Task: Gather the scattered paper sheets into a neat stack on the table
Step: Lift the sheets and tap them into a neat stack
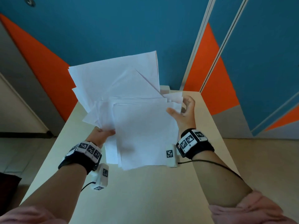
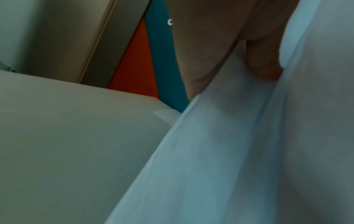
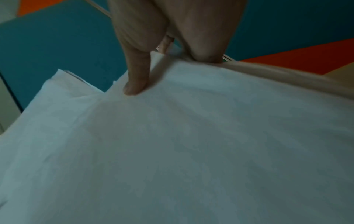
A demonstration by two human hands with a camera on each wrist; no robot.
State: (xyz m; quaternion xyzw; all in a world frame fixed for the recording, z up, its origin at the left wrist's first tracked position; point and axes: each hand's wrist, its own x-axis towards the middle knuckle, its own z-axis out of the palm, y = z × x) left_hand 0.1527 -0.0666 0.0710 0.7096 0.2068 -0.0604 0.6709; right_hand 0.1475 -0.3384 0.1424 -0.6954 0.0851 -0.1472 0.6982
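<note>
Both forearms are bare below pink sleeves (image 1: 249, 209) pushed up toward the elbows. Each wrist carries a black band (image 1: 196, 150) ringed with small white blocks (image 1: 189, 140) printed with black-and-white square codes. A white box (image 1: 100, 177) with the same kind of codes hangs under the left wrist; another white box (image 1: 171, 156) sits beside the right wrist. A thin black cable (image 1: 215, 165) runs back along the right forearm, and what seems to be a second cable (image 1: 86, 185) leaves the left box.

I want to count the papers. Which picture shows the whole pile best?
The head view: the papers show whole, fanned out unevenly between the left hand and right hand. The left wrist view shows only a blurred close strip; the right wrist view shows one top sheet under the thumb.
</note>
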